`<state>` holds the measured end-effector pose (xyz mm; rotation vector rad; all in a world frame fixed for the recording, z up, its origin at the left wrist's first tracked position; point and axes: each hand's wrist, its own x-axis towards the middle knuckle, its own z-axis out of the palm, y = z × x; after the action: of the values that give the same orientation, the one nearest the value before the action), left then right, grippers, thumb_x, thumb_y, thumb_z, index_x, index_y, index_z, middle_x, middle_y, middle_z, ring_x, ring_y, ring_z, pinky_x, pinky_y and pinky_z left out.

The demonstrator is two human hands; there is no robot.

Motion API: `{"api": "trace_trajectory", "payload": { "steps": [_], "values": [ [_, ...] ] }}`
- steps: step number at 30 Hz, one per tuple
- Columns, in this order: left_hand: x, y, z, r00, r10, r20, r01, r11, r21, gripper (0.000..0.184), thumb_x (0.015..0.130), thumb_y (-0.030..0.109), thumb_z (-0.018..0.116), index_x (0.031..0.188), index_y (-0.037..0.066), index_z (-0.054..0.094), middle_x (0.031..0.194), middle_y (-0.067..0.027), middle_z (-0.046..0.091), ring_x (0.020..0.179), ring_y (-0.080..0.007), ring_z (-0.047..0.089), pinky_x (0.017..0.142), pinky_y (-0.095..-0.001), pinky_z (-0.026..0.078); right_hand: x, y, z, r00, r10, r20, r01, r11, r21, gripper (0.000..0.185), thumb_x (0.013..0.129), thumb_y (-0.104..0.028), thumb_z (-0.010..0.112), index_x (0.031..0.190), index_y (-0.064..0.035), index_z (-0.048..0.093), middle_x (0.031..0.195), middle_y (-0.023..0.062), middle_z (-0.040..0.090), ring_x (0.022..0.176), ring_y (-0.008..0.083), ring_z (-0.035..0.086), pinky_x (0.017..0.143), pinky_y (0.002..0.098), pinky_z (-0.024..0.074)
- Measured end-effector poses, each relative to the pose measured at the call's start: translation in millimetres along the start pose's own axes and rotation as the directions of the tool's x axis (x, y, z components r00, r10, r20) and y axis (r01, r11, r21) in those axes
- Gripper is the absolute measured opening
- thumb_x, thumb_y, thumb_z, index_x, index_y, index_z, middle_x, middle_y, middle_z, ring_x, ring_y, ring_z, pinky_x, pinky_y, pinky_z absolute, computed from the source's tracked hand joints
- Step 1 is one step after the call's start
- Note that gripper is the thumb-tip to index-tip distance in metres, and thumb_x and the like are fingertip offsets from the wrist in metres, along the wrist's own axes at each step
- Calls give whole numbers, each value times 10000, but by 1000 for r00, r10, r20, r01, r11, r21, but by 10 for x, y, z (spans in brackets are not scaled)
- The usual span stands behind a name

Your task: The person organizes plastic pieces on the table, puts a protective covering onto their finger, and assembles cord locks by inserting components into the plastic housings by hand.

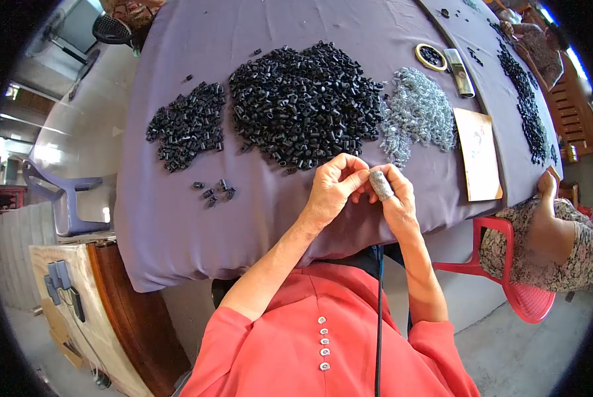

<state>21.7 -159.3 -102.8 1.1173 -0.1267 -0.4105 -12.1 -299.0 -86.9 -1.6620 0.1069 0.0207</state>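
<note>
My left hand [337,190] and my right hand [397,202] meet over the near edge of the cloth. The fingers of both are pinched together, and what lies between them is too small to make out. A grey wrap [381,186] covers one digit of my right hand. Just beyond my hands is a large heap of short black plastic tubes [299,106]. To its right lies a pile of small shiny clear or silvery pieces [421,109]. A smaller heap of black parts [189,126] sits at the left, with several loose black pieces [210,194] nearer me.
A purple-grey cloth [263,215] covers the table. On the right are a round container [431,57], a clear box [460,73], a board [478,155] and more black parts [520,92]. Another person [541,241] sits by a red chair [501,264]. A dark cord [379,317] hangs before me.
</note>
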Motion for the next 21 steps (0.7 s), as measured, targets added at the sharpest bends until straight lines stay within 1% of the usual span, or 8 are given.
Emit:
{"api": "trace_trajectory", "payload": {
  "steps": [6,10,13,14,16,18,21],
  "values": [
    [5,-36,-8,999,-37,6,37,999,-11,74,892,112,548,904,39,556,718,-11,587,581,-56,536,480,-187,444,-8,52,-2,1000,-8,-15,8,1000,-2,101,900,-110,518,889,-17,557,730,-3,561,610,58,476,561,204,414],
    [-7,-31,17,1000,-18,-12,19,999,29,81,904,113,525,900,35,547,720,-19,586,580,-58,535,441,-183,433,-17,39,18,999,-17,-49,16,1000,-18,95,898,-99,518,891,-14,559,723,2,561,613,59,478,564,208,416],
    [-23,-11,49,999,-34,-37,37,996,78,84,907,120,521,887,40,536,718,-21,581,562,-54,517,432,-184,426,-24,24,43,996,-21,-82,19,999,-32,90,895,-95,521,888,-15,563,723,4,569,617,60,484,565,212,419],
    [-27,-8,61,999,-33,-42,37,994,102,99,916,133,508,874,45,521,692,-10,557,540,-52,489,422,-186,413,-33,8,53,995,-24,-96,20,999,-45,89,895,-94,522,889,-15,563,725,4,571,620,60,487,566,212,419],
    [-33,11,80,999,-29,-44,34,992,119,107,911,127,503,859,36,521,669,-18,552,525,-58,488,396,-198,400,-40,3,50,994,-33,-103,27,998,-54,83,889,-91,531,903,-18,569,745,7,580,634,61,498,576,213,425],
    [-29,1,55,999,-31,-31,35,987,154,123,910,133,495,848,29,516,640,-17,533,503,-62,479,380,-211,388,-49,-10,48,996,-28,-88,25,999,-38,83,887,-84,532,923,-19,570,764,6,581,645,61,502,585,211,429],
    [-32,30,81,998,-38,-46,45,986,160,121,909,131,495,846,29,516,628,-10,520,492,-61,474,380,-214,385,-51,-34,34,998,-15,-63,16,1000,15,100,880,-76,544,959,-20,568,791,2,582,666,59,507,604,210,436]
  ]
}}
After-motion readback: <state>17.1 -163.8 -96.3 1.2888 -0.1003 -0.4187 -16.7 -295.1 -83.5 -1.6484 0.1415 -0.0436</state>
